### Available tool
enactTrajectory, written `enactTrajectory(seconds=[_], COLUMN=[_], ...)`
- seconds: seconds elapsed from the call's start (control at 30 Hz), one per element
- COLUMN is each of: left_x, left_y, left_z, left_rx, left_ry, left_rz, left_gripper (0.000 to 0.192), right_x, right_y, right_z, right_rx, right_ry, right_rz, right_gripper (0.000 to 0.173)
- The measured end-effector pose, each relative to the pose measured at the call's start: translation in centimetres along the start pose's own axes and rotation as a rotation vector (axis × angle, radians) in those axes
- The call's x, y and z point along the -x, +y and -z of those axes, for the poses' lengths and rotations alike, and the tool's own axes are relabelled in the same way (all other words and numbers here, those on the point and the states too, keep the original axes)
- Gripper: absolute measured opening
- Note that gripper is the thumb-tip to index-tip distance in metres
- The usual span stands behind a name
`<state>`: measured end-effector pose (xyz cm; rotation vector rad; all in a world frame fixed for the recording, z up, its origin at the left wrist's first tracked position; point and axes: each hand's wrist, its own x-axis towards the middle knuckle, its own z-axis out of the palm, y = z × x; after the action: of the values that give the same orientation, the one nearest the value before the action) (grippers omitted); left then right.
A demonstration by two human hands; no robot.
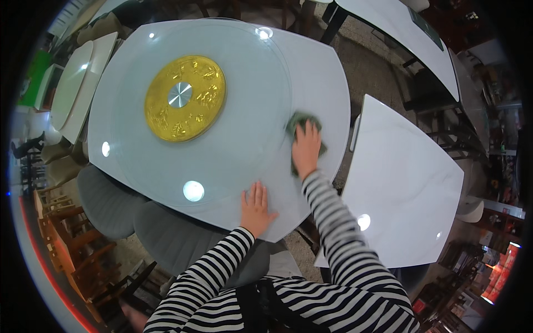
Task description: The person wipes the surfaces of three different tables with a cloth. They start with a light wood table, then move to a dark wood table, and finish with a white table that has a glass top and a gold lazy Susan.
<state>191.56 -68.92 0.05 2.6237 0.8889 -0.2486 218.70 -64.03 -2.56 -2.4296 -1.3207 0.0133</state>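
Note:
A dark green cloth lies bunched under my right hand, on the white tabletop beside the right rim of a round glass turntable. The fingers press the cloth down from above, and part of it is hidden beneath the palm. My left hand rests flat on the near edge of the table, fingers spread, holding nothing. Farther up, a gold patterned disc with a silver hub sits at the turntable's middle.
Grey padded chairs stand against the near left edge. Close on the right is another white marble-look table; a further white table stands at the upper right. Stacked tabletops and wooden chairs are on the left.

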Motion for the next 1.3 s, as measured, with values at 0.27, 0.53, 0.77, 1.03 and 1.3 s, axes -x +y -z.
enactTrajectory(seconds=[0.27, 0.53, 0.77, 1.03, 1.3], left_x=[-0.2, -0.7, -1.2, -1.8, -1.9], left_y=[1.0, 1.6, 1.7, 2.9, 2.2], left_z=[2.9, 1.7, 1.5, 1.6, 0.9], left_rx=[-0.064, -0.083, -0.046, -0.067, -0.007], left_ry=[-0.222, -0.276, -0.265, -0.303, -0.303], left_rz=[0.012, 0.039, 0.125, 0.141, 0.145], left_gripper=[0.128, 0.136, 0.139, 0.142, 0.141], right_x=[10.4, -13.1, -1.5, 19.9, -2.9], right_y=[-1.7, 9.5, 11.2, 1.3, 8.3], right_z=[3.3, 1.3, 2.4, 4.8, 2.2], right_rx=[-0.042, 0.216, 0.112, -0.064, 0.137], right_ry=[-0.193, -0.006, 0.097, -0.129, 0.091], right_rz=[0.03, 0.101, -0.111, -0.16, -0.18], right_gripper=[0.055, 0.048, 0.045, 0.053, 0.044])
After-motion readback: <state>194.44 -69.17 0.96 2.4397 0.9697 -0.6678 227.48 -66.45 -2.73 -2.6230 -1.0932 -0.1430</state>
